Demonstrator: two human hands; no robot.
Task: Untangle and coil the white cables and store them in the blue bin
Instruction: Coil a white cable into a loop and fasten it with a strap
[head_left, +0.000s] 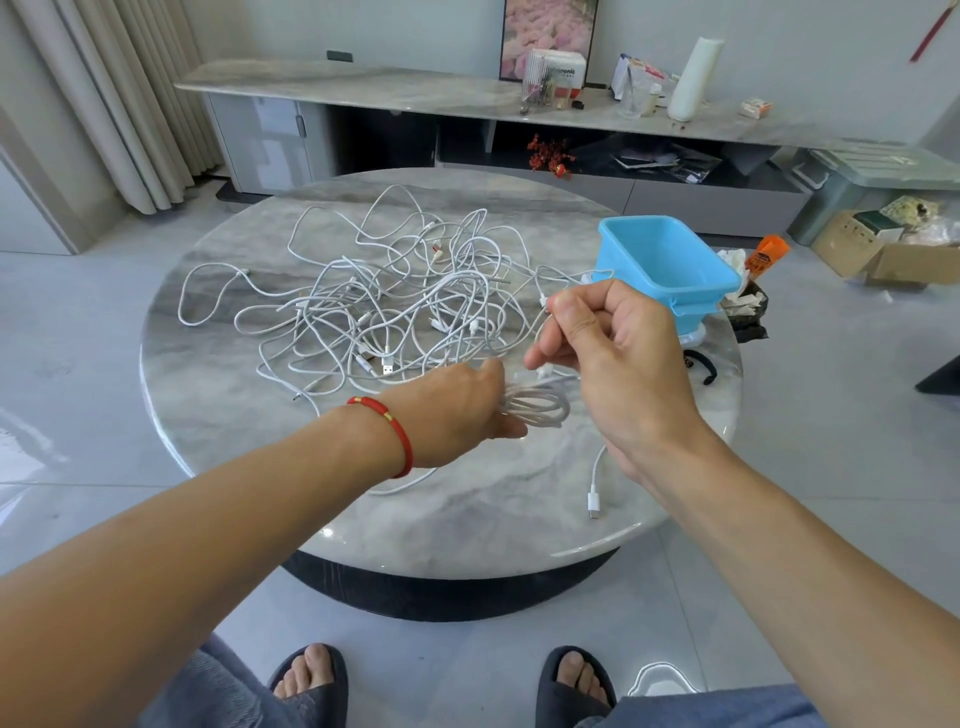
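The round marble table (270, 415) fills the space in front of me, and across its middle sprawls the tangle of white cables (395, 306), loops crossing over one another with plugs poking out here and there. At the table's far right edge sits the blue bin (670, 270), open side up; I see no cable inside it from here.

My left hand (457, 410) reaches out low over the table, its fingers closed around a small coil (540, 405) of white cable, several loops bunched together and sticking out past my fingers to the right. My right hand (608, 348) is raised just beside and above that coil, thumb and fingers pinching a strand of the same white cable, which runs back toward the tangle.

Nearer to me, one loose cable end with a white plug (594, 503) lies on the table below my right wrist. A red bracelet (395, 431) circles my left wrist.
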